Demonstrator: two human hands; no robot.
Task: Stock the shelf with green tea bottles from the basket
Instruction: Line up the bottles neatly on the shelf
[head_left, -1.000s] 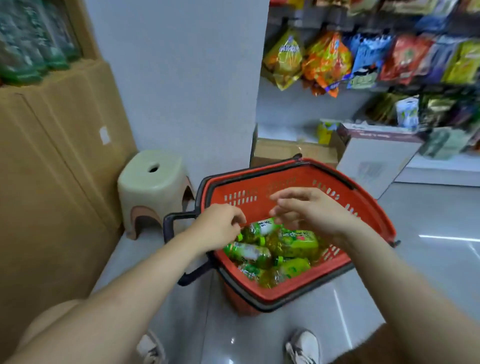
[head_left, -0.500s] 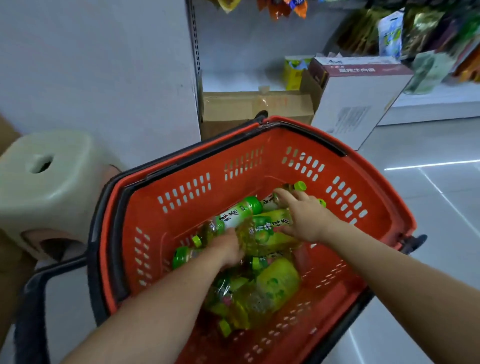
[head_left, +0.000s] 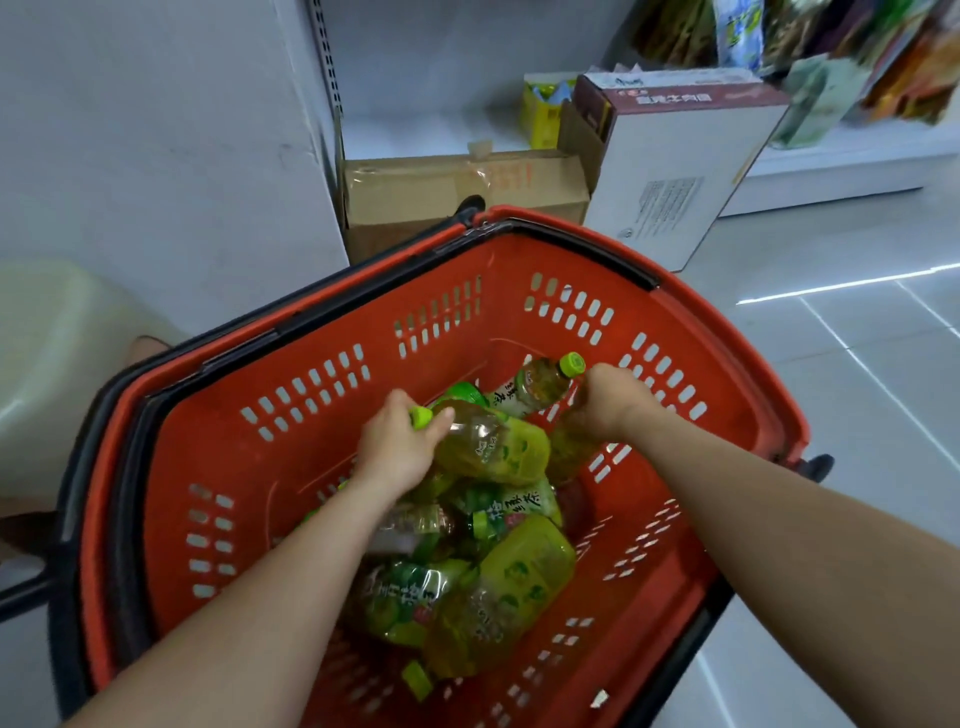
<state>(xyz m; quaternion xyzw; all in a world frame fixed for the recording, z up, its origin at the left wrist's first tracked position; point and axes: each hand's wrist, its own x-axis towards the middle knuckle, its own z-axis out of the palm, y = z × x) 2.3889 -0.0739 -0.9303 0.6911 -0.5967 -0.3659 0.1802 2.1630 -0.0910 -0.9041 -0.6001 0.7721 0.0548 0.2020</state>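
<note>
Pale glossy floor tiles (head_left: 857, 389) ran up to a white store shelf (head_left: 831, 171), with snack packets (head_left: 909, 62) hanging above it at the right. A brown cardboard box (head_left: 457, 192) and a white printed carton (head_left: 670, 171) stood side by side against the shelf's foot. In front of them sat a red plastic basket (head_left: 311, 431) with a black rim band, and both bare forearms reached down into it.

The left hand (head_left: 397, 449) gripped a green tea bottle (head_left: 493, 447) at the neck, fingers curled just below its lime-green cap (head_left: 421, 417); the bottle lay tilted on top of the heap. The right hand (head_left: 605, 402), near the basket's far right wall, was curled round the top of a second bottle (head_left: 569, 452) — its amber body showed below the fist, its cap hidden. Between the hands lay a third bottle (head_left: 535, 387), cap toward the far wall. More bottles (head_left: 519, 577) lay jumbled on the basket's bottom. At the left edge stood a blurred beige stool (head_left: 57, 338).
</note>
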